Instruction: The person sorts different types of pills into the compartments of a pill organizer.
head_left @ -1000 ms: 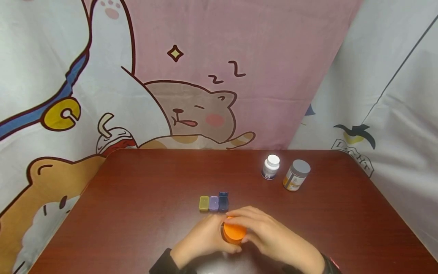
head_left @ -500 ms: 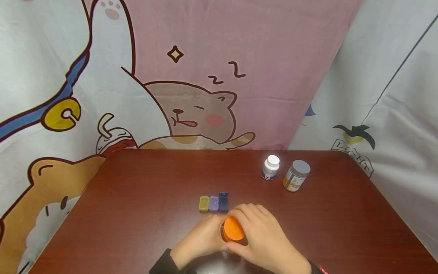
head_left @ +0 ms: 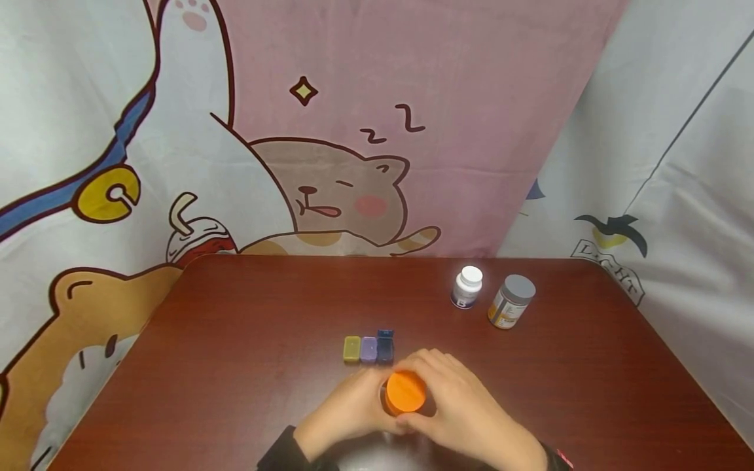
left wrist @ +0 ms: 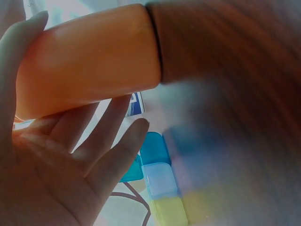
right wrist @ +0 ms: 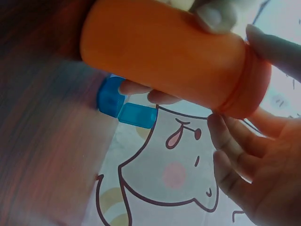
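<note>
Both hands are on an orange bottle [right wrist: 155,52] with an orange cap [head_left: 406,391], standing near the table's front. My left hand [head_left: 350,407] grips the bottle's body, thumb on the near side and fingers round the far side. My right hand [head_left: 462,409] holds the cap, its thumb and fingers at the rim from the right. In the right wrist view the cap [right wrist: 251,84] sits on the bottle's neck. Just beyond the hands lies a small pill organizer [head_left: 368,349] with yellow, lavender and dark blue compartments. The blue compartment's lid [head_left: 385,333] is flipped up.
Toward the back right of the dark red wooden table [head_left: 247,314] stand a white bottle [head_left: 467,287] with a white cap and a larger jar [head_left: 511,301] with a grey lid. A cartoon-printed cloth [head_left: 471,98] hangs behind the table.
My right hand's fingers have moved from across the top of the cap to round its rim, turning about it. My left hand keeps its grip on the bottle, which stays in place.
</note>
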`<state>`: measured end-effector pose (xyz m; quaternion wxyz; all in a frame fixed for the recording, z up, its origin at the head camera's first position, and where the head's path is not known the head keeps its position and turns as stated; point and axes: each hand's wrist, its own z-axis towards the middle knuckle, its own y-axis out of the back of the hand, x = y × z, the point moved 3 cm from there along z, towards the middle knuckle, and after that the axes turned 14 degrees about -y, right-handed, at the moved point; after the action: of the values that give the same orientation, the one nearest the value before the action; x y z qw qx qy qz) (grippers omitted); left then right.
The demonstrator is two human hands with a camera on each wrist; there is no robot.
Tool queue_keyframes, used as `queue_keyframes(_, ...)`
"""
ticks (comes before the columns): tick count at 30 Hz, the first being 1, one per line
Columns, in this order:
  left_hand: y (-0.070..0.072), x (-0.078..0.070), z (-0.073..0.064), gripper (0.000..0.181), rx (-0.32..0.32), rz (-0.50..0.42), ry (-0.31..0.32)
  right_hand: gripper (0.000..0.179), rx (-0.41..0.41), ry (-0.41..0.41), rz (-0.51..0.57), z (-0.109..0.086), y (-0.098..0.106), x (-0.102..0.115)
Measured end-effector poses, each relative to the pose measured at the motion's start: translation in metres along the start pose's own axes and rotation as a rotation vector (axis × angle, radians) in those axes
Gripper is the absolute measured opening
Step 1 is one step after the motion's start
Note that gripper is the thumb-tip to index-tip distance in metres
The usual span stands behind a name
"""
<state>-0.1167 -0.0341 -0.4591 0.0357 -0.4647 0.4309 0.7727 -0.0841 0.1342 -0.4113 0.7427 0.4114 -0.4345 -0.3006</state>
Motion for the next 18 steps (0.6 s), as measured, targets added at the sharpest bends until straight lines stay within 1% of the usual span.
queue_keyframes(3, -0.0004, 0.0002, 0.0003, 0.046, -0.006, -0.019, -0.010, 0.064, 0.036, 0.057, 0.060, -0.0005, 0.0020, -0.0024)
queue_keyframes(6, -0.0001, 0.0006, 0.0001, 0.049, -0.011, -0.046, -0.003, 0.069, 0.069, 0.124, 0.102, -0.0009, 0.0031, -0.0032)
queue_keyframes(8, 0.0001, 0.0006, -0.0001, 0.049, -0.011, -0.047, 0.003, 0.070, 0.077, 0.147, 0.106, -0.0013, 0.0034, -0.0031)
queue_keyframes(10, 0.0007, 0.0002, -0.0003, 0.048, -0.012, -0.028, -0.002, 0.067, 0.064, 0.143, 0.088, -0.0016, 0.0036, -0.0020)
queue_keyframes(13, 0.0011, -0.0007, 0.0001, 0.044, -0.010, -0.008, -0.012, 0.064, 0.002, 0.061, 0.002, -0.0018, 0.0030, -0.0002)
queue_keyframes(16, 0.0008, -0.0004, 0.0002, 0.042, -0.008, -0.007, -0.009, 0.070, -0.077, -0.057, -0.127, -0.0028, 0.0007, 0.0021)
queue_keyframes(18, 0.0008, 0.0002, 0.0001, 0.042, -0.002, -0.007, 0.004, 0.077, -0.113, -0.117, -0.199, -0.0039, -0.0016, 0.0035)
